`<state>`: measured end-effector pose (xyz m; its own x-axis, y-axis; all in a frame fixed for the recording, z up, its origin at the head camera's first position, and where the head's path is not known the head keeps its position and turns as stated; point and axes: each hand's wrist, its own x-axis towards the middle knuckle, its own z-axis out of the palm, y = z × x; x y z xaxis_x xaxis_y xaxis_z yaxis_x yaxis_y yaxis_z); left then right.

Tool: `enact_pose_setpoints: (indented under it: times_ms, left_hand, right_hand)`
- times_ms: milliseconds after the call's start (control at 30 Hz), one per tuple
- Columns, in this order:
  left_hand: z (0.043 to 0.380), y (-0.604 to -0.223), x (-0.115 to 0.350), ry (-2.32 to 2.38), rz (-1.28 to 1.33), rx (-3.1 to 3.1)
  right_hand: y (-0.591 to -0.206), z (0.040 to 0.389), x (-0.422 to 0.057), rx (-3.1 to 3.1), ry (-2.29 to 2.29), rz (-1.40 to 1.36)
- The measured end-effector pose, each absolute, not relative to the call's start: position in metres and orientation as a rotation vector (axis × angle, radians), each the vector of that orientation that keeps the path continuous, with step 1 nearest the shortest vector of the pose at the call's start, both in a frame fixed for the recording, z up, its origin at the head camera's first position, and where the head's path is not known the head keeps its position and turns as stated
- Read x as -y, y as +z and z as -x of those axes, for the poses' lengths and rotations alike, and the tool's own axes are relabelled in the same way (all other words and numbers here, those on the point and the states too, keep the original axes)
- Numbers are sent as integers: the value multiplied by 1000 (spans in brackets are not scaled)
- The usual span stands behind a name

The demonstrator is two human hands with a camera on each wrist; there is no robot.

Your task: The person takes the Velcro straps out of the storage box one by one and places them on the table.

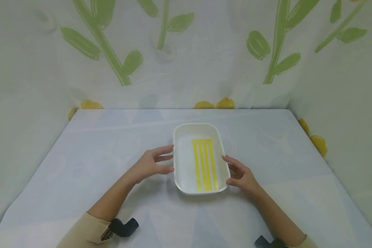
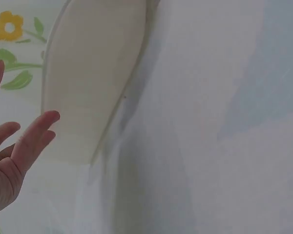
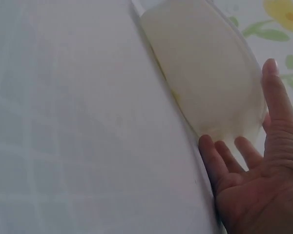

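A white rectangular tray [image 1: 183, 162] with rounded corners stands between the two hands on the table. On its floor is a yellow comb-like pattern of long stripes [image 1: 206, 172]; whether it is loose or fixed I cannot tell. From the left, my left hand [image 1: 156, 162] touches the tray's side with spread, mostly straight fingers. My right hand [image 1: 240, 174] holds the opposite side near the front corner, thumb and forefinger at the rim. In the right wrist view its other fingers [image 3: 215, 158] bend against the outer wall. The left wrist view shows fingertips [image 2: 50, 117] beside the tray's outer wall.
A pale patterned cloth covers the table [image 1: 111, 137]. Behind it and along both sides rise white fabric walls [image 1: 204, 62] printed with green leaves and yellow flowers. Dark devices [image 1: 124, 227] sit at the wrists, close to beige sleeves [image 1: 83, 230].
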<state>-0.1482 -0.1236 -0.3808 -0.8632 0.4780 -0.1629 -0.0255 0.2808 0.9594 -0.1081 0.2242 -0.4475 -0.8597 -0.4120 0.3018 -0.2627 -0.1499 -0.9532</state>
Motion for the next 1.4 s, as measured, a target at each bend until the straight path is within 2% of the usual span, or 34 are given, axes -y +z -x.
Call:
enact_pose_setpoints:
  times_ms: [233,500,733,1000,1400]
  left_hand:
    - [162,-348,123,1516,-427,-2231]
    - [186,-313,107,1629,-481,-2108]
    - [211,-299,88,1690,-469,-2015]
    - [234,-306,60,1665,-440,-1979]
    - [254,-355,14,1582,-305,-1941]
  right_hand:
    - [-447,108,-225,-1982,-2157,764]
    - [-447,114,-229,-1960,-2149,777]
    - [-449,116,-232,-1960,-2139,747]
    - [-448,116,-233,-1947,-2147,750]
    - [-449,117,-232,-1943,-2149,754]
